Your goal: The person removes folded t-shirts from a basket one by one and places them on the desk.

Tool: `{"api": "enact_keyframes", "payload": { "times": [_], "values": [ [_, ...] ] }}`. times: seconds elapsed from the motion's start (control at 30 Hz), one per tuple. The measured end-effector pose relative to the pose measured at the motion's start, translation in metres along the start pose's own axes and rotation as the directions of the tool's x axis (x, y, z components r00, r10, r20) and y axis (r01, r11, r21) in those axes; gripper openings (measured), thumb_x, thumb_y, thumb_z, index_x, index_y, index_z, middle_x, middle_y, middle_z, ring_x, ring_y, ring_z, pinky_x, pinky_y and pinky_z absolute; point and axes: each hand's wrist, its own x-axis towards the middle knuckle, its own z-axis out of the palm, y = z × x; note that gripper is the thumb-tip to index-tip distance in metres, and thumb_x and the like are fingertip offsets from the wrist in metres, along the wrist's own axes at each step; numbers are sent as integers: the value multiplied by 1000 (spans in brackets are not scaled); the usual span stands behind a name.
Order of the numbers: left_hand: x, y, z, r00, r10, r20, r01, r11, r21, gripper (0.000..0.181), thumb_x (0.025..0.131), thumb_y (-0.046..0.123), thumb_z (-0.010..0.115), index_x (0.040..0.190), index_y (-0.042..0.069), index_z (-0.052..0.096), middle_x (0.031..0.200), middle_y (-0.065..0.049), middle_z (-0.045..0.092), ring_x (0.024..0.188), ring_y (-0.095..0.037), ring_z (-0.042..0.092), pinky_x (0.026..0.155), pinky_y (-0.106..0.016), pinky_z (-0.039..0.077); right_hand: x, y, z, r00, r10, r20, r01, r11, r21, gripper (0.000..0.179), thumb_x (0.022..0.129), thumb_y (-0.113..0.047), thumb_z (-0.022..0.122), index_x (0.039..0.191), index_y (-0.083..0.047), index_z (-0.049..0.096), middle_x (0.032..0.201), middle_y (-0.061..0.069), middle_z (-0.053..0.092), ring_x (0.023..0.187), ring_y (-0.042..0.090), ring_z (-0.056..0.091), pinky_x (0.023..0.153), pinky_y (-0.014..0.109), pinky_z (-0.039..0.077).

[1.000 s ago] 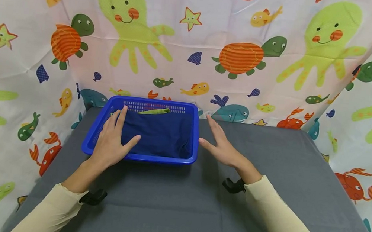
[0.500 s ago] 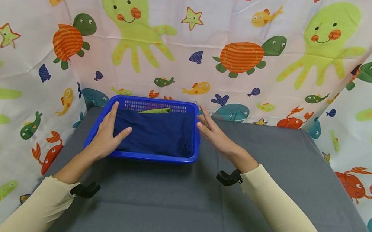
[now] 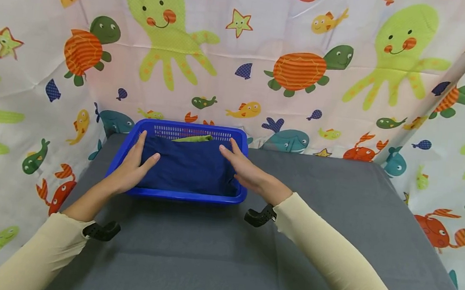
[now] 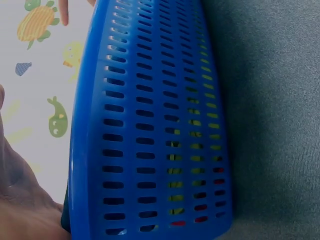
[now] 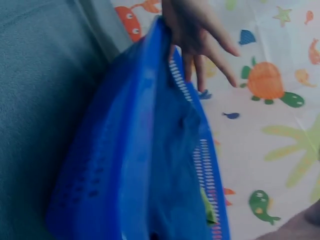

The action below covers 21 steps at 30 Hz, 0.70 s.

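Observation:
A blue plastic basket [image 3: 181, 196] with slotted walls stands on the table near the back curtain. Dark navy cloth [image 3: 188, 166] lies spread inside it, and a bright green item [image 3: 194, 138] shows at the back wall. Over the basket's left side is my left hand [image 3: 131, 168], thumb spread from straight fingers. My right hand [image 3: 251, 172] reaches over the right rim, its thumb and fingers extended above the cloth's right end. In the right wrist view the left hand [image 5: 200, 40] hovers at the far end of the basket. Neither hand grips anything.
A grey cloth covers the table [image 3: 203, 273]. White curtains [image 3: 232, 61] printed with sea animals close off the back and both sides. Yellow-green and red bits show through the basket's slots in the left wrist view. Black straps [image 3: 260, 216] sit at the wrists.
My right hand has moved left, from beside the basket to over its right rim. My left hand has shifted slightly left and down toward the left side. The basket stays in place.

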Motion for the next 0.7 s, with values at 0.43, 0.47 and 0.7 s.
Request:
{"api": "enact_keyframes", "payload": {
  "times": [0.43, 0.47, 0.7],
  "values": [
    [4, -9, -7, 998, -51, 23, 54, 990, -129, 84, 107, 52, 35, 159, 22, -24, 169, -13, -21, 155, -50, -2, 119, -74, 8, 29, 8, 20, 968, 181, -173, -187, 982, -15, 103, 100, -53, 55, 160, -23, -24, 170, 1, -23, 159, 29, -9, 126, 62, 5],
    [4, -9, -8, 998, -60, 20, 63, 988, -143, 84, 107, 53, 34, 160, 23, -24, 170, -13, -20, 155, -51, -1, 118, -74, 9, 29, 7, 19, 965, 192, -178, -196, 981, -4, 103, 100, -53, 55, 160, -24, -24, 170, 1, -22, 160, 30, -7, 126, 62, 7],
    [11, -5, -18, 989, -141, 37, 145, 967, -209, 84, 105, 61, 31, 161, 24, -19, 170, -14, -17, 156, -47, -8, 118, -76, 1, 36, -1, 11, 951, 237, -200, -224, 971, 84, 101, 100, -52, 56, 159, -30, -24, 172, 7, -1, 143, 33, 40, 117, 47, 40]
  ]
}}
